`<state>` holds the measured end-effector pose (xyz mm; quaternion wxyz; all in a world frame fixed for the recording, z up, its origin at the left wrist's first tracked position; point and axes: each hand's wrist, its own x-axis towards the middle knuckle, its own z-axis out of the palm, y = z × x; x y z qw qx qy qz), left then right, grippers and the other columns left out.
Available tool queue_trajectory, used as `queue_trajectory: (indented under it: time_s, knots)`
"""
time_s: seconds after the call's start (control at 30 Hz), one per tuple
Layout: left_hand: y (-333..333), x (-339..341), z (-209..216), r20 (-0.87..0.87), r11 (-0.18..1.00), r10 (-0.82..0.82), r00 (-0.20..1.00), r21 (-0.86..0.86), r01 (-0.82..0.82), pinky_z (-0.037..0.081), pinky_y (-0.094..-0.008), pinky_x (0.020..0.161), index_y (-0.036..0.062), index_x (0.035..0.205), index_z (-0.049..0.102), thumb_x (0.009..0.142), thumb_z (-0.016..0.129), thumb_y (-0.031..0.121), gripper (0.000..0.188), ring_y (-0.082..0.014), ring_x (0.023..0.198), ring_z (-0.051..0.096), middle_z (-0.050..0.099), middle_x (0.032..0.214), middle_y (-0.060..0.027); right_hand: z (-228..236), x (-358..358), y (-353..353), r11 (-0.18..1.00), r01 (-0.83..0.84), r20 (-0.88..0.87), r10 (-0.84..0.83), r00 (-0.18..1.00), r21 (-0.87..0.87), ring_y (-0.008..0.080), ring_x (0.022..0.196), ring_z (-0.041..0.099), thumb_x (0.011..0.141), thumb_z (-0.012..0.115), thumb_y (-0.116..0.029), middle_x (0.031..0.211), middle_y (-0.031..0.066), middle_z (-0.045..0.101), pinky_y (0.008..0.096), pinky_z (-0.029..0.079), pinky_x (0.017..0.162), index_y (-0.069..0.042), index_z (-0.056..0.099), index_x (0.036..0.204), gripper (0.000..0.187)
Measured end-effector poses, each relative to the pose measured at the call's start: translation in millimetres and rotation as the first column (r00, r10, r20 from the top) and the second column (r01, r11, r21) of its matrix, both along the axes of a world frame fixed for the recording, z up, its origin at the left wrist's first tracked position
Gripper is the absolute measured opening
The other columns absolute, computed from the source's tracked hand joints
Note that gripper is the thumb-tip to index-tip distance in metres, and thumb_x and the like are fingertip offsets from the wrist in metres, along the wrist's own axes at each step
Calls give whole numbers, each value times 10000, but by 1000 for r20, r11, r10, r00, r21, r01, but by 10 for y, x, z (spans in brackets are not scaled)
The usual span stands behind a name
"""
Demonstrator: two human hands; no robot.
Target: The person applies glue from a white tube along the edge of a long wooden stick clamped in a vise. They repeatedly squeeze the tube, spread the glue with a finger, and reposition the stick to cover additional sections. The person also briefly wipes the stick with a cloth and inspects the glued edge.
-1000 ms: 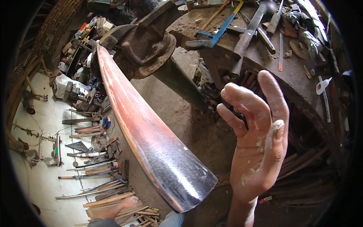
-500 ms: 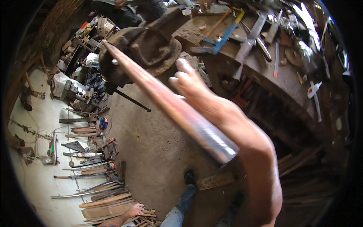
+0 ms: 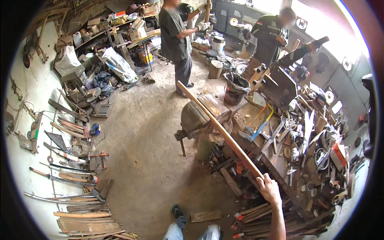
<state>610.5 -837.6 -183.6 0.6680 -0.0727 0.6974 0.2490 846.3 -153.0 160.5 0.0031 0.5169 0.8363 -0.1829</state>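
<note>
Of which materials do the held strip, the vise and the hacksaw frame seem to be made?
Strip: probably wood, smooth-looking, by its warm brown colour and paler edge; varnish is unclear.
Vise: likely metal, dull and worn, by its blocky form and grey-brown surface.
Hacksaw frame: perhaps painted metal, by its slim form and blue and yellow colours.

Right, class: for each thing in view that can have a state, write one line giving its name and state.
Right hand: grip closed on the long wooden piece.
Long wooden piece: slanting, held at its near end; contact with the vise unclear.
Vise: handle pointing down; jaw opening indiscernible.
Hacksaw: lying on the cluttered bench.
Bin: uncovered, lined with a dark bag.
</note>
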Motion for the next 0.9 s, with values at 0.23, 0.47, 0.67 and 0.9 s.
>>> queue_trajectory:
  time_s: [0.23,0.47,0.67,0.9]
  knots:
    - [1011,-1809,-131,-67,855,490,869,231,-464,472,-329,388,128,745,550,907,522,20,196,-185,485,588,611,661,-56,246,-251,-19,996,91,354,-80,932,-14,447,873,692,985,398,-644,892,277,700,530,548,792,1,579,1038,671]
    - [3478,-3113,962,-409,861,337,848,499,-102,549,-261,625,-1,1275,576,989,607,180,340,-145,744,660,698,1039,-132,1055,-1457,817,997,-75,-399,55,915,-34,376,825,688,951,603,-201,856,241,673,430,523,728,27,645,915,234]
    - [5026,-3274,1520,-816,878,76,573,327,350,517,-373,706,-41,1093,618,970,565,78,180,-209,746,620,671,845,-105,651,-2781,2702,911,11,-500,216,839,412,367,875,670,875,630,-88,927,227,670,432,523,773,4,677,962,135]
    - [6036,-3335,2350,-864,717,345,366,495,491,506,-372,862,13,1063,604,882,526,-16,200,-272,888,641,648,977,-120,437,-3489,3530,974,-116,423,24,906,194,318,1151,573,830,668,-131,1205,171,593,423,530,924,-27,724,1004,211]
